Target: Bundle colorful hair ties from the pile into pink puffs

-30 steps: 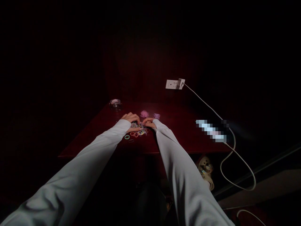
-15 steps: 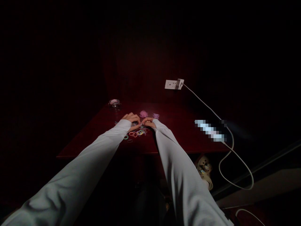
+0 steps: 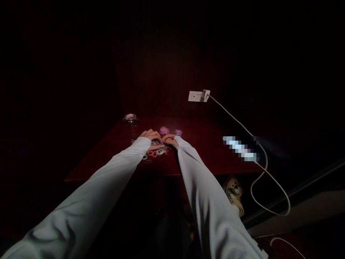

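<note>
A heap of small coloured elastic hair bands [image 3: 159, 152] lies on the dark red table, with orange, green and yellow rings at its near side. My left hand [image 3: 151, 137] rests over the heap, its thumb apart from its fingers and bands showing in the gap. Facing it, my right hand [image 3: 170, 139] touches the heap's right side with fingers pinched at the tips; whatever is between them is too small to make out. Just beyond the hands are a pink pile of bands [image 3: 164, 130] and a smaller purple pile [image 3: 178, 132].
A clear round container [image 3: 130, 118] with pinkish contents stands at the table's back left. On the right lies a blurred, bright device [image 3: 239, 148], its white cable [image 3: 229, 114] running to a wall socket [image 3: 194, 96]. A beige shoe [image 3: 234, 190] shows below the table edge.
My left thumb has parted from the fingers and moved slightly down, uncovering more bands. My right fingertips have shifted a little. The piles look the same.
</note>
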The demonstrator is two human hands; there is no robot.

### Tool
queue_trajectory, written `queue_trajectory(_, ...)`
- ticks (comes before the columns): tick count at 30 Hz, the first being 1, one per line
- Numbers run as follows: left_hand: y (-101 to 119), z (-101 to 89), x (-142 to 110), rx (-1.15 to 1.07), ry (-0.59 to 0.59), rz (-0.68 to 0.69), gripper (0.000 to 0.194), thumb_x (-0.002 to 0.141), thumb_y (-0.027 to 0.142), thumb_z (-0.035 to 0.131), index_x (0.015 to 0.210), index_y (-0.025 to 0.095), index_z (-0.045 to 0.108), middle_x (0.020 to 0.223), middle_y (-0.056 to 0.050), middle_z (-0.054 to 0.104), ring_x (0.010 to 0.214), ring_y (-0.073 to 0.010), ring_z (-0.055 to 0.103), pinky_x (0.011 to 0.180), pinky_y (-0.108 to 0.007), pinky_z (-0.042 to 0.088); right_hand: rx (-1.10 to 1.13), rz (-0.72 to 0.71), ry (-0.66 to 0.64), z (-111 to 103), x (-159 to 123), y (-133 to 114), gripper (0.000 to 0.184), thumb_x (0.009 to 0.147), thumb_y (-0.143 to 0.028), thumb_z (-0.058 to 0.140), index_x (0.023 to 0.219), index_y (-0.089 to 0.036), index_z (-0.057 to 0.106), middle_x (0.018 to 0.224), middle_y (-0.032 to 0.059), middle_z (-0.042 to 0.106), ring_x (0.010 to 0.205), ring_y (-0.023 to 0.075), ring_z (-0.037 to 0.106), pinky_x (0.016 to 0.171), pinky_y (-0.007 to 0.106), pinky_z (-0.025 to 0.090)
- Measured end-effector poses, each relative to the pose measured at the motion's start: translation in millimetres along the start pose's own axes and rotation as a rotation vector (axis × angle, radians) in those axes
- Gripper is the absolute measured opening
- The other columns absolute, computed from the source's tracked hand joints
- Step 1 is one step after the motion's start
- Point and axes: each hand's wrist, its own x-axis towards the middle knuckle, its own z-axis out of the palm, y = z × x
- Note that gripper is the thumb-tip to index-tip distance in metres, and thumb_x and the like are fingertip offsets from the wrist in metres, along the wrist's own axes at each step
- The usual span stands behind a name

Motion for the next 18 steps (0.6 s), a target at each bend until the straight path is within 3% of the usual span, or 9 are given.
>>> queue_trajectory(5,0.5,1.9,2.1,-0.005,0.012,-0.034,0.027,0.102,0.052,0.07,0.105,0.027,0.08,0.116,-0.002,0.08,0.105,-0.0223,0.061,0.09,-0.036,0.039,0.024,-0.003,0.026,4.0,-0.5,-2.7,0.041,0.064,-0.051,0.096,0.08,-0.021,0.073,0.066,-0.0029,0.066,0.064,0.013,0.056,0.063,0.027,0.044)
queue_trajectory(8,1.4,1.4,2.3,-0.004,0.002,-0.041,0.021,0.102,0.046,0.071,0.103,0.027,0.081,0.114,-0.002,0.081,0.105,-0.022,0.062,0.09,-0.036,0.039,0.042,0.001,0.05,6.0,1.3,0.0,0.042,0.061,-0.052,0.097,0.077,-0.021,0.072,0.063,-0.0046,0.063,0.061,0.0113,0.052,0.061,0.026,0.041)
queue_trajectory(13,1.7,1.2,1.7,-0.007,0.012,-0.033,0.019,0.103,0.038,0.067,0.1,0.026,0.081,0.111,-0.002,0.082,0.103,-0.0215,0.063,0.091,-0.036,0.039,0.065,-0.026,0.065,3.3,6.1,10.6,0.035,0.065,-0.048,0.091,0.08,-0.02,0.074,0.062,-0.0059,0.06,0.061,0.01,0.047,0.062,0.026,0.036)
queue_trajectory(18,-0.2,3.9,0.9,-0.006,0.024,-0.039,0.025,0.105,0.039,0.062,0.1,0.025,0.082,0.112,-0.003,0.083,0.103,-0.022,0.064,0.09,-0.037,0.04,0.055,0.0,0.06,-5.1,19.9,27.5,0.035,0.062,-0.046,0.092,0.078,-0.021,0.072,0.065,-0.0041,0.065,0.063,0.0113,0.054,0.064,0.025,0.042)
